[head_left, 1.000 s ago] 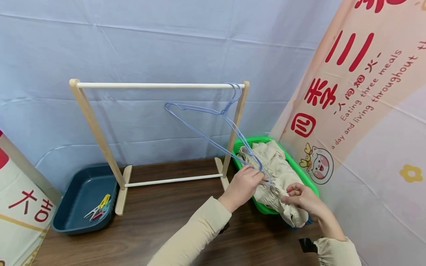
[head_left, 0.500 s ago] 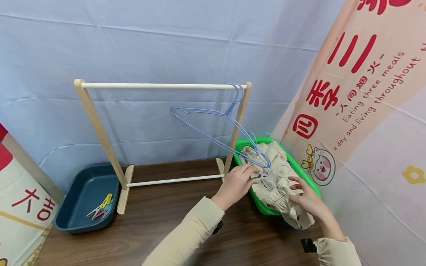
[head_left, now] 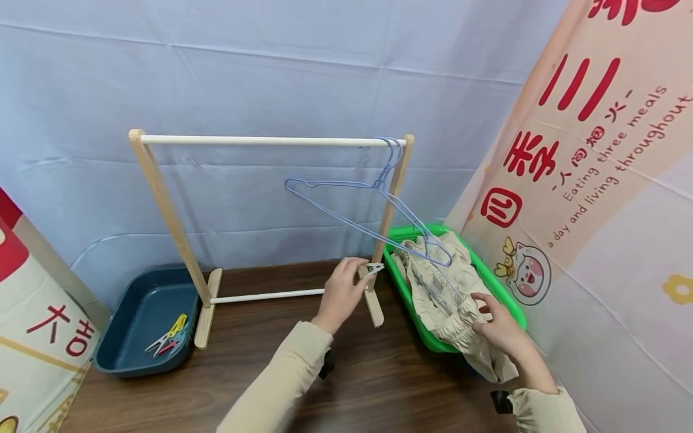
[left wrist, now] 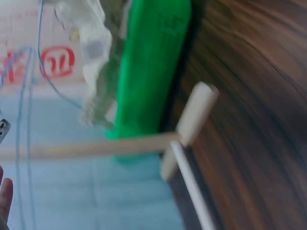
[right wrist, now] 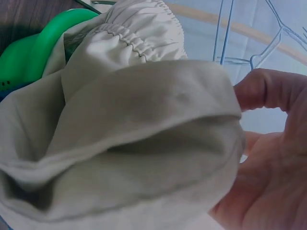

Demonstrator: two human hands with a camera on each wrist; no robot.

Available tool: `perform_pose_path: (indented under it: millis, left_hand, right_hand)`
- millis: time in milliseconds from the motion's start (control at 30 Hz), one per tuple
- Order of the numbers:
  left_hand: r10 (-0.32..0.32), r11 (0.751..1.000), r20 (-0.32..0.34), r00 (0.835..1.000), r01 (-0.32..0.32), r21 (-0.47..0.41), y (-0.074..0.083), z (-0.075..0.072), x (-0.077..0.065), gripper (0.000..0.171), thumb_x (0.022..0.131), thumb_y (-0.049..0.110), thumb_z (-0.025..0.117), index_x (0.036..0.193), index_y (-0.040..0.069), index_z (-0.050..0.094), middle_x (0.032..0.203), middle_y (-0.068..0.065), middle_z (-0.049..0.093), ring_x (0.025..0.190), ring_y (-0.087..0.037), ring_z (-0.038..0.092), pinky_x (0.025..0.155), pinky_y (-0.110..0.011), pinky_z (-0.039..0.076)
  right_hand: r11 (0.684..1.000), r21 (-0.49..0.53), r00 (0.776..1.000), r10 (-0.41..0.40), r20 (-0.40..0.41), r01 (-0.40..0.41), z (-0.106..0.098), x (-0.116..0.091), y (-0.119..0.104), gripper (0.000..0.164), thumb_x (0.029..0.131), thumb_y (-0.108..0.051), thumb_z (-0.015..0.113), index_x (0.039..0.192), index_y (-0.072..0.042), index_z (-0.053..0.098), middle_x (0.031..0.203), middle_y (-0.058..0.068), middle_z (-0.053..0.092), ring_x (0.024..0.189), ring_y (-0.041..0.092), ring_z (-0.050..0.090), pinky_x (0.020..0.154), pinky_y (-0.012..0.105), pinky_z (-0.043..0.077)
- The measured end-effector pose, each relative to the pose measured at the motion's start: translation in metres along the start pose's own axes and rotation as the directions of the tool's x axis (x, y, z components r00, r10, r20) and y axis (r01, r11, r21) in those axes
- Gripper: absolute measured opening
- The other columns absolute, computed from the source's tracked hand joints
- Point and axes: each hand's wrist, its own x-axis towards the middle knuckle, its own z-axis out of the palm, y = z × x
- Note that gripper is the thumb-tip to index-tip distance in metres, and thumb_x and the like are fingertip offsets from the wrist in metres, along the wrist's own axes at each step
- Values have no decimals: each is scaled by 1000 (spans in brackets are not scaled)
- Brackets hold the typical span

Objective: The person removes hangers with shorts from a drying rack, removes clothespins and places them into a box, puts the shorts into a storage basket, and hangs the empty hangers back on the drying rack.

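Note:
My left hand [head_left: 342, 291] pinches a pale grey clothespin [head_left: 375, 268] in front of the rack's right post. At the left edge of the left wrist view, part of that clothespin [left wrist: 4, 128] shows. A beige garment [head_left: 449, 252] with a gathered elastic band lies bunched in the green basket [head_left: 403, 291] and spills over its front. My right hand [head_left: 503, 328] holds the garment's near part between bent fingers and thumb; cloth hides part of the thumb in the right wrist view. Thin blue wire hangers [head_left: 346, 184] hang from the rack's bar, their lower right corner over the garment.
The wooden rack [head_left: 173, 216] has a white top bar [head_left: 271, 141] and stands on a dark wooden table [head_left: 238, 349]. At left, a dark blue tray [head_left: 121, 325] holds several clothespins [head_left: 172, 334]. A printed cloth [head_left: 622, 180] borders the right side.
My left hand has drawn back leftward from the garment and hangers with the clothespin. The hangers have swung slightly. My right hand has stayed at the garment's near part.

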Motion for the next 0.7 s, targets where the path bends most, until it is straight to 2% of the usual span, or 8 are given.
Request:
perform_pose_path:
  millis: [100, 233, 267, 333, 400, 500, 600, 700]
  left_hand:
    - [-67, 998, -64, 996, 68, 14, -22, -8, -4, 30, 87, 19, 70, 114, 8, 63, 109, -8, 63, 96, -22, 65, 76, -32, 56]
    - [-171, 983, -119, 978, 177, 42, -53, -21, -14, 32, 86, 19, 71, 114, 7, 63, 109, -10, 63, 95, -26, 65, 74, -36, 55]
    - [-203, 976, -127, 971, 211, 51, -61, -24, -17, 32, 86, 20, 71, 115, 8, 63, 109, -9, 63, 95, -26, 65, 75, -37, 55]
    - [-256, 961, -154, 954, 268, 61, -76, -32, -24, 32, 86, 19, 71, 115, 6, 63, 108, -11, 63, 94, -26, 64, 75, -39, 54]
    - [-316, 942, -190, 930, 332, 56, -90, -40, -29, 33, 86, 19, 71, 115, 5, 63, 108, -12, 63, 94, -28, 63, 75, -41, 53]
    - [-403, 905, -237, 884, 424, 43, -108, -52, -38, 33, 88, 19, 70, 117, 4, 62, 109, -15, 61, 95, -29, 62, 73, -43, 52]
    - [-467, 866, -277, 840, 497, 46, -123, -63, -45, 33, 89, 18, 69, 118, 4, 61, 110, -17, 60, 96, -31, 61, 71, -45, 51]
    - [-494, 840, -313, 811, 538, 68, -135, -74, -52, 34, 89, 18, 68, 118, 3, 60, 109, -18, 59, 96, -32, 60, 69, -46, 50]
  right_hand:
    - [1000, -27, 999, -14, -29, 13, 4, 4, 3, 64, 80, -1, 49, 141, 6, 32, 124, 42, 40, 97, 40, 53, 61, 29, 39]
    - [999, -32, 999, -29, -37, 28, 9, 7, 3, 60, 80, 1, 42, 139, 6, 35, 78, 20, 44, 71, 26, 42, 56, 28, 31]
    - [999, -39, 998, -32, -45, 31, 10, 8, 3, 58, 81, 2, 41, 138, 7, 36, 71, 15, 42, 71, 26, 43, 57, 28, 31]
    - [998, -51, 999, -32, -30, 30, 8, 9, 2, 57, 82, 4, 39, 138, 10, 36, 68, 19, 44, 72, 35, 49, 61, 31, 37]
    - [999, -46, 1000, -6, -24, 5, 7, 12, 3, 56, 82, 4, 37, 138, 10, 35, 91, 37, 55, 77, 40, 52, 62, 33, 40]
    - [998, -58, 999, 30, -27, -32, 5, 14, 5, 54, 84, 0, 34, 138, 9, 36, 133, 44, 39, 101, 51, 51, 71, 40, 44]
    - [996, -60, 998, 61, -35, -63, 4, 15, 8, 50, 89, -6, 34, 138, 7, 36, 137, 42, 37, 107, 50, 49, 80, 46, 45]
    - [995, -56, 996, 80, -43, -83, 3, 14, 10, 50, 94, -13, 37, 139, 7, 34, 139, 42, 34, 121, 53, 42, 94, 55, 42]
